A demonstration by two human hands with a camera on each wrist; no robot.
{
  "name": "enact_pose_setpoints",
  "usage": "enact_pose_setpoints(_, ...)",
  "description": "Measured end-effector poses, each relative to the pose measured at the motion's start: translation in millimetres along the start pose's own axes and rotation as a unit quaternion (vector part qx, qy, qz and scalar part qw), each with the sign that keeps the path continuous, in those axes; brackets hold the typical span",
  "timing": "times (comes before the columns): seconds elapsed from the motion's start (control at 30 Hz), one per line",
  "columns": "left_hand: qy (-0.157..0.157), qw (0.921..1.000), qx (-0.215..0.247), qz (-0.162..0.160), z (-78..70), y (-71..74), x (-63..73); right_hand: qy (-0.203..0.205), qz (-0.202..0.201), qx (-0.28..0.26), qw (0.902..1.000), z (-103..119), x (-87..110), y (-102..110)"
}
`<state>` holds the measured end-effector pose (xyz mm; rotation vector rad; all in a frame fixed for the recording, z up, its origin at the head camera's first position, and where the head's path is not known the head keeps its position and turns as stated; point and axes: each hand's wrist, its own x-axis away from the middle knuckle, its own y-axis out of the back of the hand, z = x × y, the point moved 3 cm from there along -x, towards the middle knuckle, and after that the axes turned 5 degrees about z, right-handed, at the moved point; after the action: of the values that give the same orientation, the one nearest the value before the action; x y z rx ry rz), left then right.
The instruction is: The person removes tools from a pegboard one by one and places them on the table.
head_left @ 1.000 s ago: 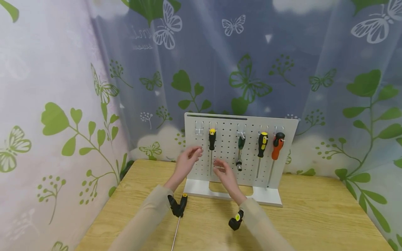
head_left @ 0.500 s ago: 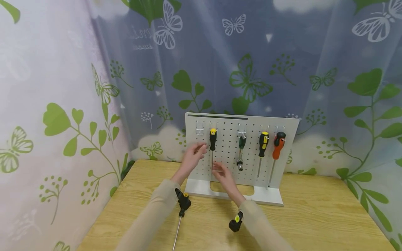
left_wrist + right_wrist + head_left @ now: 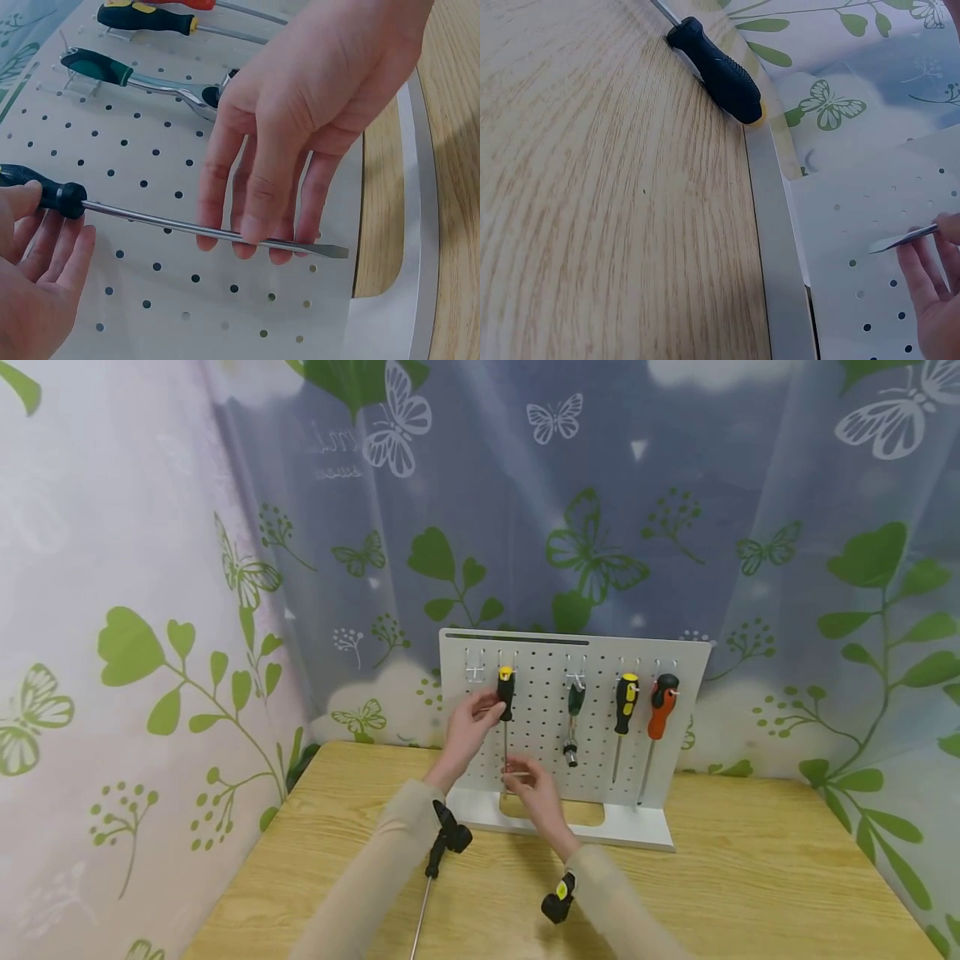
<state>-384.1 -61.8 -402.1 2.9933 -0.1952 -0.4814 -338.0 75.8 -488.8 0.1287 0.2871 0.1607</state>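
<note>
A flat-blade screwdriver (image 3: 506, 693) with a black handle and yellow end hangs upright at a hook on the white pegboard (image 3: 600, 656). My left hand (image 3: 468, 731) pinches the lower part of its handle; in the left wrist view the thumb lies on top and the fingers beneath. Lower down, my right hand (image 3: 536, 789) pinches the steel shaft (image 3: 157, 220) between thumb and fingers. The flat tip (image 3: 330, 250) sticks out past these fingers. In the right wrist view the right hand (image 3: 937, 300) shows only partly, with the tip beside it.
A green-handled ratchet (image 3: 576, 699), a black-and-yellow screwdriver (image 3: 627, 703) and a red one (image 3: 660, 718) hang further right. A wire hook (image 3: 475, 672) is at the board's left. Another screwdriver (image 3: 720, 75) lies on the wooden table (image 3: 750, 877), near the left wrist's camera (image 3: 453, 833).
My left hand has moved right and up onto the screwdriver's handle. My right hand has come slightly down and left, and its fingers have closed on the shaft.
</note>
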Motion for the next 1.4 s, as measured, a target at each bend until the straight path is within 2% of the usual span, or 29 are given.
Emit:
enact_pose_setpoints(0.07, 0.000, 1.0000, 0.004, -0.003, -0.3, -1.0, -0.6, 0.004, -0.010, 0.011, 0.9999, 1.3, 0.7, 0.0)
enact_pose_setpoints(0.2, 0.000, 0.9999, 0.011, -0.003, 0.2, -1.6, -1.5, 0.009, -0.028, 0.032, 0.9991, -10.9, -1.7, 0.3)
enact_pose_setpoints(0.33, 0.002, 0.9999, 0.012, 0.000, 0.5, -1.6, -1.3, 0.018, -0.029, 0.041, 0.9986, -19.8, -3.8, 2.4)
enact_pose_setpoints(0.6, 0.002, 0.9998, 0.019, 0.004, -2.0, -1.2, 2.7, 0.020, -0.022, 0.013, 0.9995, -18.9, -1.1, 4.8)
enact_pose_setpoints(0.63, 0.002, 0.9997, 0.022, 0.007, -6.4, -1.5, 5.3, 0.021, -0.019, 0.010, 0.9995, -13.9, 1.3, 4.7)
enact_pose_setpoints(0.77, -0.001, 0.9994, 0.031, 0.015, -7.7, -1.7, 8.7, 0.021, -0.012, -0.007, 0.9997, -9.8, 6.7, 3.2)
enact_pose_setpoints(0.87, -0.002, 0.9995, 0.028, 0.015, -5.5, -1.0, 10.1, 0.016, -0.010, -0.012, 0.9997, -11.8, 9.2, 2.1)
enact_pose_setpoints(1.1, -0.001, 0.9994, 0.030, 0.017, -10.6, 0.9, 16.4, 0.024, -0.001, -0.010, 0.9997, -9.8, 14.9, 1.5)
enact_pose_setpoints(1.27, 0.004, 0.9994, 0.027, 0.020, -12.6, 2.4, 20.0, 0.005, 0.005, -0.025, 0.9997, -6.7, 19.5, 1.7)
enact_pose_setpoints(1.4, 0.005, 0.9994, 0.027, 0.023, -13.8, 2.8, 21.3, 0.004, 0.005, -0.030, 0.9995, -2.2, 23.3, 1.6)
